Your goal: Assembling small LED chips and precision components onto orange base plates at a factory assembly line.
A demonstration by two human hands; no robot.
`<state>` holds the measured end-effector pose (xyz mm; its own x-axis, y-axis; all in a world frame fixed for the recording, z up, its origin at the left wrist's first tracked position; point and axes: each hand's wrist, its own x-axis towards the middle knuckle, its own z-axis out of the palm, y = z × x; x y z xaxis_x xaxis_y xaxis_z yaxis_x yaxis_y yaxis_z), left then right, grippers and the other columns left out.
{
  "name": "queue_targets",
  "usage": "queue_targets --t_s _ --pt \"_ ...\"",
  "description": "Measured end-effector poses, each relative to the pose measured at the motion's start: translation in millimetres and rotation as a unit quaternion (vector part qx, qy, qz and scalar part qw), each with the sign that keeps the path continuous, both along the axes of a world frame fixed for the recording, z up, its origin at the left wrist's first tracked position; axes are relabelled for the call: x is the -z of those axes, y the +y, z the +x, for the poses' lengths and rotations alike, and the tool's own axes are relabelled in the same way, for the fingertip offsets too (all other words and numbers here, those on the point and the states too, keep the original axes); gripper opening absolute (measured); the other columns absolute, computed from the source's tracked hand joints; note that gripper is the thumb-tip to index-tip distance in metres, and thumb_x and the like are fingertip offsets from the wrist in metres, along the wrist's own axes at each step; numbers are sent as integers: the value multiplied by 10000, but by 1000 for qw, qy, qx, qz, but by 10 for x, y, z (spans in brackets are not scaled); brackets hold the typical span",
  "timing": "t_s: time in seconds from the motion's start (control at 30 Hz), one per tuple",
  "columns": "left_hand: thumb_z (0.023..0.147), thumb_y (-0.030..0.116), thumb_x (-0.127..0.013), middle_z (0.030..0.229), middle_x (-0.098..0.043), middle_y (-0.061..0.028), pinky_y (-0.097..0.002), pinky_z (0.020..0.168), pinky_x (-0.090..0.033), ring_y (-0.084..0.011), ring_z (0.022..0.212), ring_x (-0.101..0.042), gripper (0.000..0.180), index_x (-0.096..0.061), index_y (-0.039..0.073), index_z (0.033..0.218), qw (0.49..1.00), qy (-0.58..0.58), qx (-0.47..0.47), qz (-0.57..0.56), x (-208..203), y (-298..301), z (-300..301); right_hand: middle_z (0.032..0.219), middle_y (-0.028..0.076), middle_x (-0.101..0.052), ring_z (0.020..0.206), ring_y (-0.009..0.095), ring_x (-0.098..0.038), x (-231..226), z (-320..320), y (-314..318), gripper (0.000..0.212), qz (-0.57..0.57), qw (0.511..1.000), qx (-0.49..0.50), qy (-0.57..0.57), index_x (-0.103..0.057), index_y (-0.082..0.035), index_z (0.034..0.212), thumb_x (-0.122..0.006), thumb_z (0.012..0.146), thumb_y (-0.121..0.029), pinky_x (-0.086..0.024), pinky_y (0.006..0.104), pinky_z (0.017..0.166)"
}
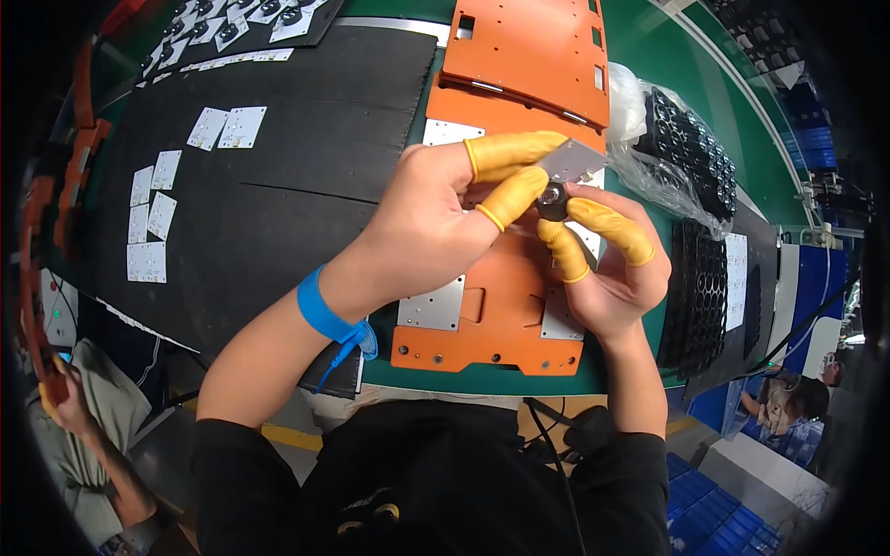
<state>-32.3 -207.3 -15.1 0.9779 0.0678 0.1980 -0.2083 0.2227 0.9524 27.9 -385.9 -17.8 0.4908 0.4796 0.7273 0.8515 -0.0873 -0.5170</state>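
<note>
Left hand (pixel 417 213) pinches one thin grey plate (pixel 575 160); right hand (pixel 616 283) grips one round black part (pixel 553 204). Each wears two yellow rubber finger cots (pixel 612 228).

the plate (pixel 573 159) is silvery grey, the round part (pixel 553 206) glossy black. the finger cots (pixel 512 200) are plain yellow, the wrist strap (pixel 323 302) bright blue, the shirt (pixel 417 463) black. the fixture (pixel 505 278) is solid orange, the mat (pixel 306 102) black, the tabletop (pixel 663 56) green. small square boards (pixel 243 127) are white; the tray (pixel 700 301) is black, patterned with rows of circles.
</note>
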Motion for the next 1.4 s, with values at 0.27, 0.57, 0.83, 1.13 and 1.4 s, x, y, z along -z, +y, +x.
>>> queue_targets --t_s 0.27,0.57,0.83,1.13,1.4 --pt "909 11 -559 952 -680 -100 -256 762 -536 -109 850 -650 326 -580 -47 1229 999 -8 6 39 -13 16 -3 957 155 -682 838 235 -691 -1 -15 -8 269 -7 999 28 -23 -651 23 940 -793 714 -6 -558 298 722" --pt "888 25 -584 877 -706 -133 -270 670 -550 -155 742 -690 301 -619 -21 1184 989 -68 -39 124 32 -27 -7 941 149 -678 812 235 -688 -3 -32 -9 266 12 999 46 -27 -655 26 948 -788 720 -6 -555 296 705" --pt "907 -21 -573 976 -699 -83 -202 703 -518 -80 835 -650 328 -573 -38 1235 979 -107 -20 170 38 2 -2 911 142 -679 781 224 -681 57 -32 -32 264 15 998 55 -21 -657 19 945 -796 724 -13 -542 286 674" --pt "780 -70 -631 927 -701 -138 -287 745 -579 -168 836 -699 445 -608 15 1216 982 -124 -32 140 66 -81 13 860 146 -678 758 206 -669 87 -31 -18 254 57 996 36 56 -639 44 947 -782 740 9 -530 276 674" --pt "779 -49 -705 1015 -706 -121 -297 841 -563 -187 930 -695 385 -627 -23 1155 957 -149 -38 245 60 50 10 842 141 -674 740 194 -664 -54 24 -36 219 7 1000 -8 28 -646 50 920 -773 746 10 -518 261 659"
